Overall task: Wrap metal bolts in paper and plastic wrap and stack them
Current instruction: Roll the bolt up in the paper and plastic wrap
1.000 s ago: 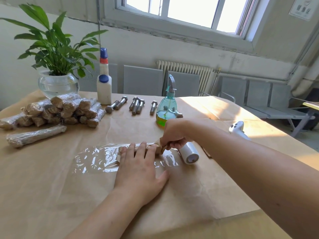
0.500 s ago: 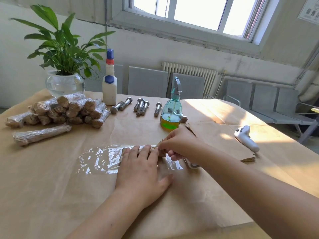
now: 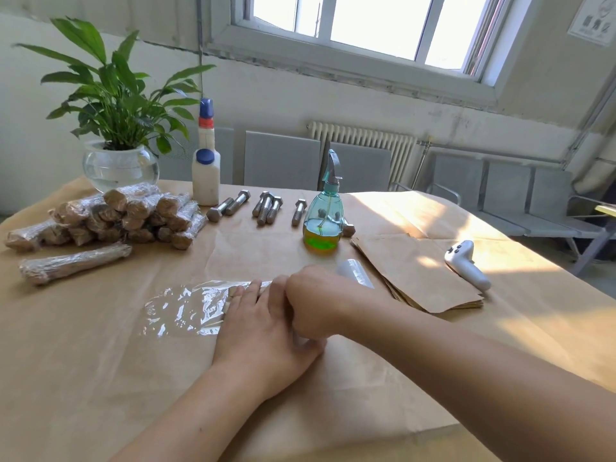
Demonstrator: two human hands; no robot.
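A sheet of plastic wrap (image 3: 181, 308) lies flat on the paper-covered table (image 3: 100, 378). My left hand (image 3: 263, 331) presses flat on its right end, fingers straight, over a paper-wrapped bolt (image 3: 267, 283) that is almost hidden. My right hand (image 3: 316, 301) is curled tight against the left hand's thumb side and grips the bolt's right end. The plastic wrap roll (image 3: 355, 277) lies just behind the right hand. A stack of wrapped bolts (image 3: 126, 216) sits at the far left, with one long wrapped bundle (image 3: 73, 263) in front. Several bare bolts (image 3: 266, 208) lie at the back.
A pile of brown paper sheets (image 3: 416, 271) lies to the right, with a white controller (image 3: 466, 265) beyond it. A green spray bottle (image 3: 323, 221), two white glue bottles (image 3: 206, 175) and a potted plant (image 3: 116, 128) stand along the back. The table's near edge runs at the lower right.
My right hand has slid left and closer, now curled against my left hand. The plastic wrap roll shows behind it instead of under it. My left hand stays pressed flat.
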